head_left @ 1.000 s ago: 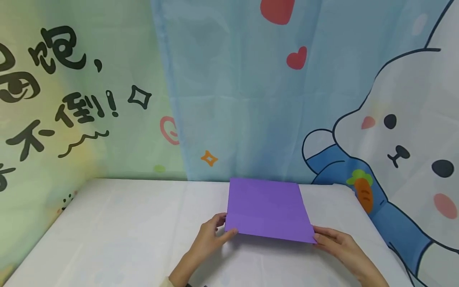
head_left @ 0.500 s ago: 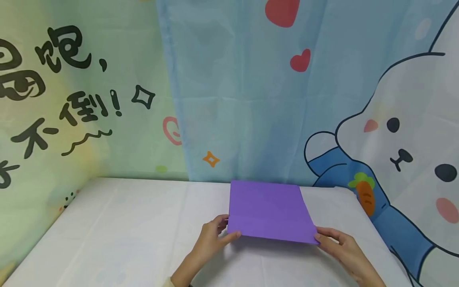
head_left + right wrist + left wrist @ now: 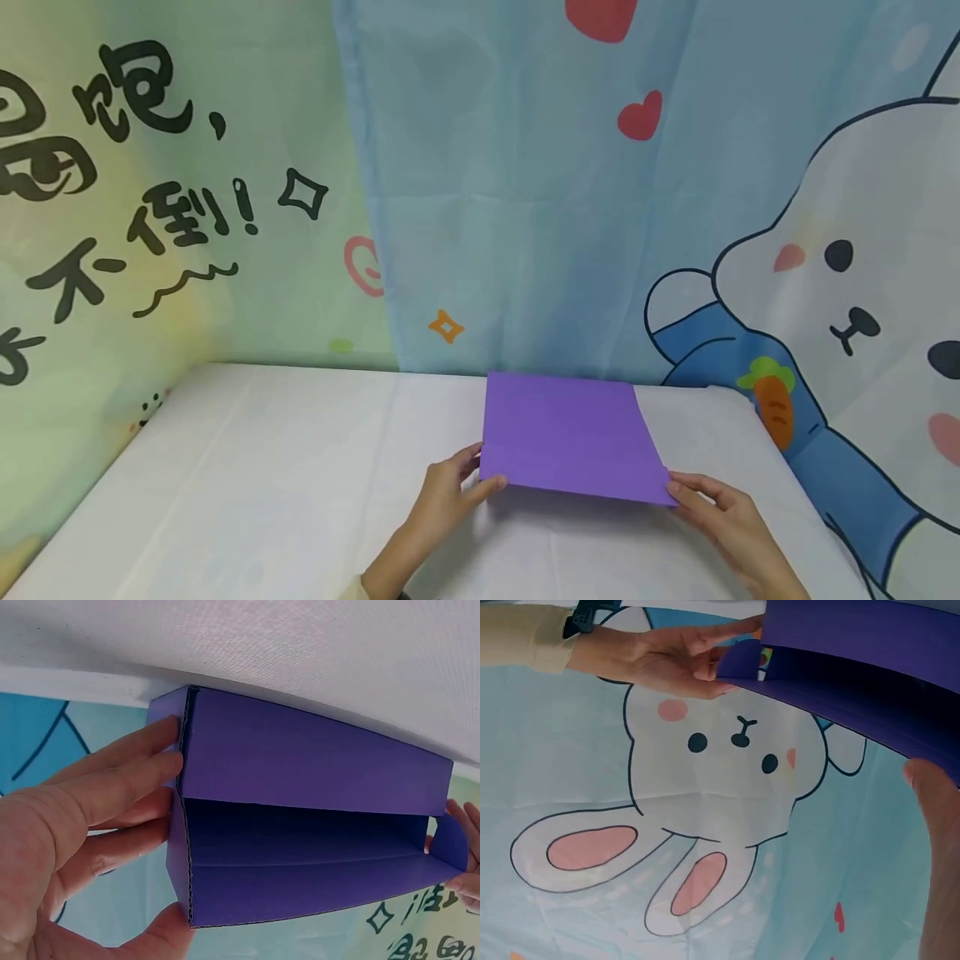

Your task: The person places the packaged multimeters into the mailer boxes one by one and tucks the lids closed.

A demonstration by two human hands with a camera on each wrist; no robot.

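A purple cardboard box (image 3: 573,437) lies toward the back of the white table, its flat lid facing up. In the right wrist view, the dark inside of the box (image 3: 307,840) shows through a gap between lid and front wall, with a rounded side tab (image 3: 451,841) at the far end. My left hand (image 3: 450,493) holds the left front corner, thumb at the lid's front edge and fingers along the side. At the opposite front corner, my right hand (image 3: 723,517) grips the lid edge with its thumb, fingers spread against the side wall.
The white-covered table (image 3: 300,475) stretches around the box. Behind it hangs a printed cloth backdrop (image 3: 510,167) with hearts, lettering and a large rabbit (image 3: 817,275). A beige sleeve (image 3: 525,636) and a dark wristband (image 3: 589,615) show on one arm.
The head view has shifted slightly, so the scene sits a little farther right. Both hands keep their hold on the box, with hardly any visible movement.
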